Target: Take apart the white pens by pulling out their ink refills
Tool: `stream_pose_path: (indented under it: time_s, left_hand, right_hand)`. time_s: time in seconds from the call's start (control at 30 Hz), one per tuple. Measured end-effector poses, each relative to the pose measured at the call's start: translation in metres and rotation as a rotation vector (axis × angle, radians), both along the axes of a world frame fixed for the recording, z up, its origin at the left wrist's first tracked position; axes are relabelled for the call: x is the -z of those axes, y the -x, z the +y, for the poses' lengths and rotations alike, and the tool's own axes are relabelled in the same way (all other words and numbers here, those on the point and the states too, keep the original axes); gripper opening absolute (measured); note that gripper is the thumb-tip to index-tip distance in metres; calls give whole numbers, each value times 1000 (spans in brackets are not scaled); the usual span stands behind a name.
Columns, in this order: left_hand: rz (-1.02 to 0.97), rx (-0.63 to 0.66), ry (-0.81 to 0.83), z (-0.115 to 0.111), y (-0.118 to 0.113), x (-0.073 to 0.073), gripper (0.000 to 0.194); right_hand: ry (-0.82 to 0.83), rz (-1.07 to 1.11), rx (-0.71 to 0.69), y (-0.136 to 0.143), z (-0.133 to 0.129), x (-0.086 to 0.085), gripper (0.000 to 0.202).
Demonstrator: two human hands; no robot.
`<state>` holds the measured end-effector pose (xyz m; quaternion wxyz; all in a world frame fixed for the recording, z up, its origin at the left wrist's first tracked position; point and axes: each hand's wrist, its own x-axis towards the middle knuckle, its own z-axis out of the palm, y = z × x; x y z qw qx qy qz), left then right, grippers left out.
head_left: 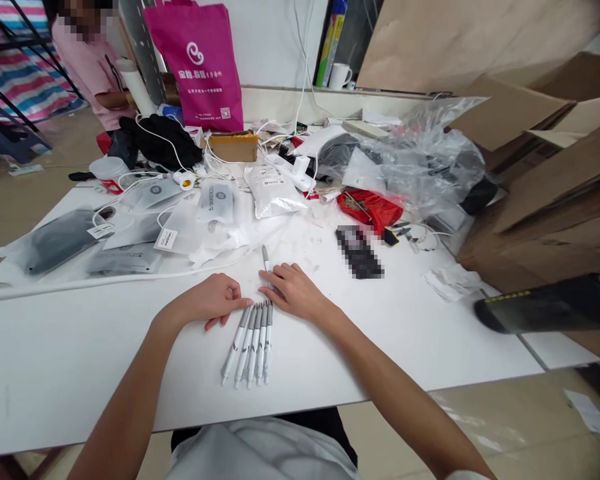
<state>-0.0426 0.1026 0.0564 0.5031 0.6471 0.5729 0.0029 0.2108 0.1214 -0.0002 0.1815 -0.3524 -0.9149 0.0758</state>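
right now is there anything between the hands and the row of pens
Nothing visible. The left hand rests at the top ends of the row of pens, and the right hand lies on a single pen just above the row.

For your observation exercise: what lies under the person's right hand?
One pen pokes out beyond the right hand; its lower part is covered. The table lies beneath.
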Motion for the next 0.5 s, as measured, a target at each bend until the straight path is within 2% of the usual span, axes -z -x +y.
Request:
stream_pose_path:
  time_s: [0.5]
  left_hand:
    - [-113, 30, 57, -3, 5, 5, 42]
  right_hand:
    - [47, 82, -6, 4, -2, 7, 47]
